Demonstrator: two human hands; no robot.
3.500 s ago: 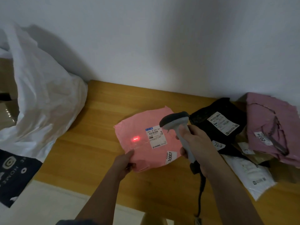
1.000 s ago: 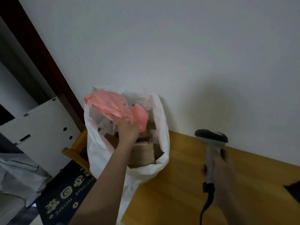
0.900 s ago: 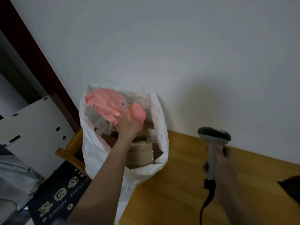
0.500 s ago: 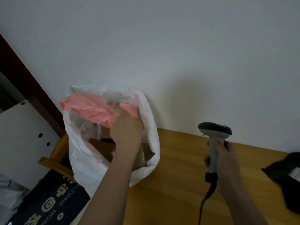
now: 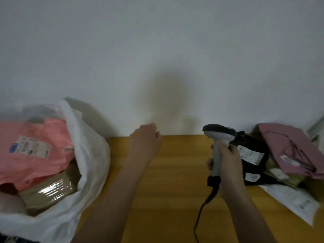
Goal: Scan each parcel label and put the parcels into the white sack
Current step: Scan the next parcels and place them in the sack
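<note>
Right hand (image 5: 226,163): grip clamped round the pale handle of the barcode scanner (image 5: 218,137), held upright above the wooden surface (image 5: 175,181). Dark head of the scanner sits above the grip and faces left; its black cable (image 5: 201,213) hangs from the base of the handle, below the grip, toward the near edge.

Left hand (image 5: 146,139): holds nothing, fingers loosely curled and relaxed, raised over the far edge of the surface, left of the scanner grip and well apart from it.

White sack (image 5: 91,155): left of the empty hand, mouth open, standing at the left end of the surface. Inside, uppermost: pink parcel (image 5: 35,155), label (image 5: 29,149) facing up. Beneath and partly covered by it: brown taped box (image 5: 47,192).

Parcels outside the sack, all right of the scanner grip:
- Black parcel (image 5: 254,149), just behind and beside the right hand, two white labels showing.
- Mauve parcel (image 5: 289,148), further right, lying over the pile, small label on it.
- White parcel (image 5: 292,202), nearest the near edge, flat on the surface, partly under the black one.
- Tan packet edges between the black and mauve parcels; detail too blurred to tell.

Backdrop: plain white wall (image 5: 157,50) behind the surface.
</note>
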